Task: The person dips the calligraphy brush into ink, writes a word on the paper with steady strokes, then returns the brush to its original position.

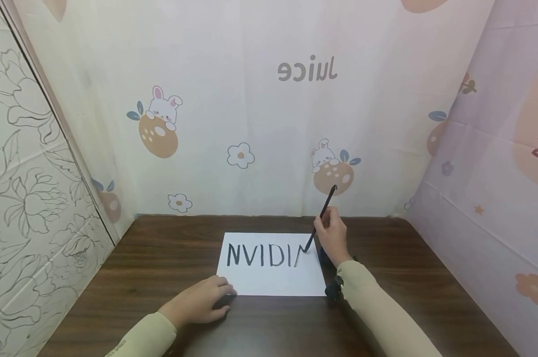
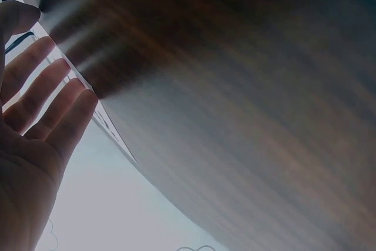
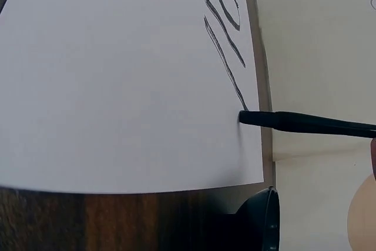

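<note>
A white sheet of paper (image 1: 269, 282) lies on the table with dark hand-drawn letters (image 1: 262, 255) reading "NVIDI" and a slanted stroke after them. My right hand (image 1: 332, 235) pinches a slim black writing brush (image 1: 326, 206), tilted, with a small loop at its upper end. In the right wrist view the brush's dark tip (image 3: 249, 117) meets the paper at the top of the last slanted stroke. My left hand (image 1: 204, 300) rests at the sheet's lower left corner, its fingers (image 2: 73, 116) extended at the paper's edge.
A dark rounded object (image 3: 258, 221) stands just beyond the paper's right edge, partly hidden by my right hand in the head view. The brown wooden table (image 1: 161, 248) ends at a printed curtain (image 1: 206, 99) behind, with more printed cloth on both sides.
</note>
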The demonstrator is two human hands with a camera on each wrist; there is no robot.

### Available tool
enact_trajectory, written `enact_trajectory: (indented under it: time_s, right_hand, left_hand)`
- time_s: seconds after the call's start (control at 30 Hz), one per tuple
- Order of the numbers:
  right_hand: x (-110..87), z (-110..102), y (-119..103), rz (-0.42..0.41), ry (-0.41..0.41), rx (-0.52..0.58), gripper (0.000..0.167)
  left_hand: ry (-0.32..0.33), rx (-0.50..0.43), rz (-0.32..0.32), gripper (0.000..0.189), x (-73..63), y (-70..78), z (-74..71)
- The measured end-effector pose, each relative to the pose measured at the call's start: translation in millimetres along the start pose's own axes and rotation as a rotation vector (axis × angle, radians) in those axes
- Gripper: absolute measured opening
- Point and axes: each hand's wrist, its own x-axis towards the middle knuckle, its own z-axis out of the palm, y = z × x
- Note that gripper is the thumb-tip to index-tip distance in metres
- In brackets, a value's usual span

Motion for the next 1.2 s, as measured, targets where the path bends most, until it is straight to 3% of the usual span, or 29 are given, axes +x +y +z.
enact_trajectory:
  time_s: [0.83,1.2]
  right_hand:
    - [-4.8,-6.8,-4.9,-0.036,-0.046,-0.016,0.014]
    - [-7.4,-10.9,-8.5,-0.054,-0.073,-0.018,0.014]
  left_hand:
    - [-0.058,-0.012,-0.045,0.027,-0.4,1.6,-1.2]
    - [0.008,0.011,-0.007,0.027,-1.0,-0.8,2.5]
